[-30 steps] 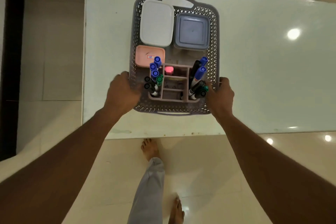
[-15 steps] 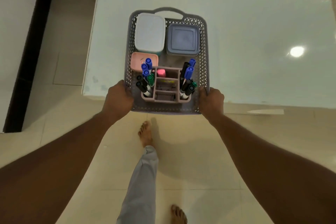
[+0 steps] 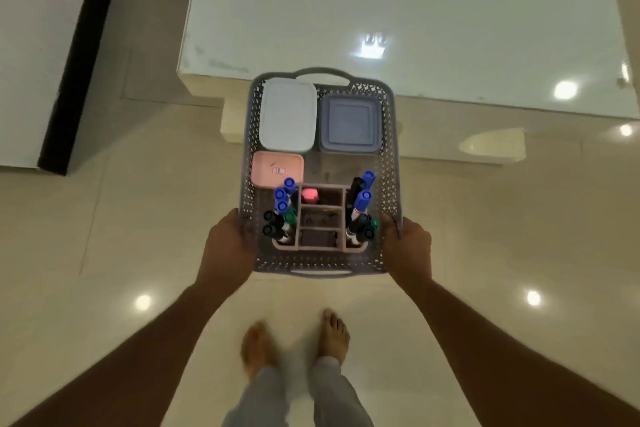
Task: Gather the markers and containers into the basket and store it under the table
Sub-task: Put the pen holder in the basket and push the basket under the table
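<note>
Glossy cream floor tiles (image 3: 104, 218) fill most of the view, with spots of reflected light on them, and a white table (image 3: 398, 10) stands beyond the hands at the far side. Both hands hold a grey perforated basket (image 3: 389, 156) in the air, clear of the table top, its far handle just overlapping the table's near edge as seen from above. The left hand (image 3: 227, 253) is clasped around the basket's left wall near the closer corner, and the right hand (image 3: 407, 246) grips the right wall opposite it, fingers curled over the rim. Between the two hands, inside the basket's near end, sits a pinkish organizer (image 3: 320, 248) with several compartments. Close to the left hand, blue, black and green capped markers (image 3: 282, 206) stand in its left slot; close to the right hand, another bunch of markers (image 3: 362, 215) stands in its right slot. A small pink object (image 3: 309, 196) sits in a middle compartment; what it is cannot be told. Farther from the hands, a pink container (image 3: 277, 168) lies on the left side, and beyond it a white lidded container (image 3: 288, 114) sits next to a grey-blue square container (image 3: 349, 123), side by side at the basket's far end. Below the hands, two bare feet (image 3: 294, 340) and light grey trouser legs (image 3: 298, 395) stand on the tiles.
</note>
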`<state>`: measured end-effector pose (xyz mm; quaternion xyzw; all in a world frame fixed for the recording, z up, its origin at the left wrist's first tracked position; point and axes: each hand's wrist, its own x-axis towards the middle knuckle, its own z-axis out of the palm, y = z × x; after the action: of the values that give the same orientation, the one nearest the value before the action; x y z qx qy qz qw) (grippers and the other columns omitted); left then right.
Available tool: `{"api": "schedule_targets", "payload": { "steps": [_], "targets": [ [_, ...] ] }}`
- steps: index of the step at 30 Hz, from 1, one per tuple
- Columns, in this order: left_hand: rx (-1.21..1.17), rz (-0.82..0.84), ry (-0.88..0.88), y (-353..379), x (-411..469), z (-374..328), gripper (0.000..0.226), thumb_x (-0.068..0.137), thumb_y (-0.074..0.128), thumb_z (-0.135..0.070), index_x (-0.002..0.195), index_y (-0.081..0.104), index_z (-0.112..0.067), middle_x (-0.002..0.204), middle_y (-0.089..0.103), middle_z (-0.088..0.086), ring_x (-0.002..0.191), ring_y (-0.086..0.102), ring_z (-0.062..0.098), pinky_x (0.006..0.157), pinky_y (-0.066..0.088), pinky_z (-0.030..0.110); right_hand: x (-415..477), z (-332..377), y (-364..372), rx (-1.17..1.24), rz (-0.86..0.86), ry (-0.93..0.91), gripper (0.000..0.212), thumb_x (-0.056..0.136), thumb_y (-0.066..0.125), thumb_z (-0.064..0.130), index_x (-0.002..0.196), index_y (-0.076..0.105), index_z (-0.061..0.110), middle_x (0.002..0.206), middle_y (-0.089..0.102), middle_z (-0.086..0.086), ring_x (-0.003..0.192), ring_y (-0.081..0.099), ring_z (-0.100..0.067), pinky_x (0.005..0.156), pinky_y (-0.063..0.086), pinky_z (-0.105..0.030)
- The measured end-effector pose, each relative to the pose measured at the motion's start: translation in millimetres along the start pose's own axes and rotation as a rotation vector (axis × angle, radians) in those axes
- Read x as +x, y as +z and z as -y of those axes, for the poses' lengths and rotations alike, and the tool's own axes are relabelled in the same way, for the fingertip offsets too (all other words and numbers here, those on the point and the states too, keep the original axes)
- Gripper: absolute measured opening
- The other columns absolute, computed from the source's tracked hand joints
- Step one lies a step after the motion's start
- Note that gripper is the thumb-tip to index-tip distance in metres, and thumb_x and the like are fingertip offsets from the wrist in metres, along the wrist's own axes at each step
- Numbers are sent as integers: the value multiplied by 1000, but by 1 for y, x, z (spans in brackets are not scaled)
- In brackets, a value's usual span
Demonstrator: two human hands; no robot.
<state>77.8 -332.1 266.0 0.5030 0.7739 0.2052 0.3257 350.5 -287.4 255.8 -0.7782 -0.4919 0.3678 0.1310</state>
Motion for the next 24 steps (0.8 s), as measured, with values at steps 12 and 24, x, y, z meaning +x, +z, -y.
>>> {"api": "schedule_targets", "payload": {
  "steps": [12,24],
  "targets": [
    [-97,175,-105,40,-49,118,29,90,40,-42,92,60,-22,86,70,-5,76,66,11,64,58,38,-62,-83,105,-7,41,104,38,100,45,36,73,60,13,68,65,-3,60,63,-16,52,50,-29],
    [-30,74,14,140,127,190,26,93,41,-25,93,61,-9,87,71,10,73,63,25,60,45,29,128,-83,205,-46,-13,-22,37,100,49,29,71,59,7,66,61,-8,62,59,-31,54,44,-35]
  ]
}}
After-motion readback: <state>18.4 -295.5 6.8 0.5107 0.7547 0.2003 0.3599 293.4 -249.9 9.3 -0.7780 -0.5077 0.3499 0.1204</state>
